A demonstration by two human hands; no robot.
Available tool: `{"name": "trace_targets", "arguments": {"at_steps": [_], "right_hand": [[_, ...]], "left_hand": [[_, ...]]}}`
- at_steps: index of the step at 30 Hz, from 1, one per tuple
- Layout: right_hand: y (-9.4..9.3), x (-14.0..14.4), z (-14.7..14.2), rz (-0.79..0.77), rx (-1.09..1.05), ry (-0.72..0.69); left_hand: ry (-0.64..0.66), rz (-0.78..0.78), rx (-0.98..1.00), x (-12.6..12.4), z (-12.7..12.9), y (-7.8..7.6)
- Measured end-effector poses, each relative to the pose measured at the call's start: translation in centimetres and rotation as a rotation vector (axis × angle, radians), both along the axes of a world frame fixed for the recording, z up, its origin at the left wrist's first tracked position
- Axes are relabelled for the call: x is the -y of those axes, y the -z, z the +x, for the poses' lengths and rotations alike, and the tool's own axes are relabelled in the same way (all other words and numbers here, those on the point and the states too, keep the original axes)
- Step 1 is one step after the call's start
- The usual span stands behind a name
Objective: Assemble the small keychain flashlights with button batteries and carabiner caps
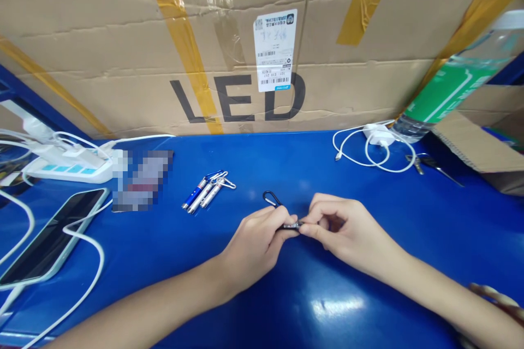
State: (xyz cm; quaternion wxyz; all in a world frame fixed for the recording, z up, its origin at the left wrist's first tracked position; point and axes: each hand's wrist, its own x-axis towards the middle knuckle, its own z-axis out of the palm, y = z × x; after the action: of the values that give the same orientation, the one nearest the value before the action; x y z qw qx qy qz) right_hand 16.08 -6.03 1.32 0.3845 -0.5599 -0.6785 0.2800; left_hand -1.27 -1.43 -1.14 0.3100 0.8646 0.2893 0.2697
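Head view. The left hand (256, 242) and the right hand (341, 229) meet over the middle of the blue tabletop (327, 294), each closed in a pinch on one end of a small black keychain torch (290, 224). The torch lies directly between the two hands, its long axis running roughly left to right; only a short stretch of its body shows between the fingertips. Its black clip ring (272, 198) projects from the left-hand end, up and away from the person. The left thumb and fingers curl around the ring end, the right thumb and forefinger nip the opposite end; neither hand is nearer, as both touch the torch. Whether the two ends are being turned, pulled or pressed cannot be told.

Further away and to the left, well apart from the hands, lie three more keychain torches (207, 190), side by side and slanted. At the left edge are a phone (49, 242) on a white cable and a white power strip (69, 166). At the far right lie a coiled white charger cable (368, 147), a tilted plastic bottle (454, 84) and some keys (428, 164). A taped cardboard carton marked LED (123, 38) closes off the back of the bench.
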Motion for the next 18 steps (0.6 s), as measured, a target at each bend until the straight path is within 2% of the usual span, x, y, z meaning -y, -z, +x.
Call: {"name": "trace_targets", "arguments": {"at_steps": [5,11,18], "right_hand": [[-0.4,-0.1,-0.1,-0.116,-0.117,0.01],[-0.2,-0.6,0.1,-0.368,-0.251,0.028],[-0.1,-0.9,0.5,-0.444,-0.348,-0.014]], "left_hand": [[0.035,-0.096,0.018,0.3,0.2,-0.8],[0.061,-0.007,-0.041,-0.2,0.1,-1.1],[0.07,0.017,0.006,-0.2,0.1,-1.1]]}}
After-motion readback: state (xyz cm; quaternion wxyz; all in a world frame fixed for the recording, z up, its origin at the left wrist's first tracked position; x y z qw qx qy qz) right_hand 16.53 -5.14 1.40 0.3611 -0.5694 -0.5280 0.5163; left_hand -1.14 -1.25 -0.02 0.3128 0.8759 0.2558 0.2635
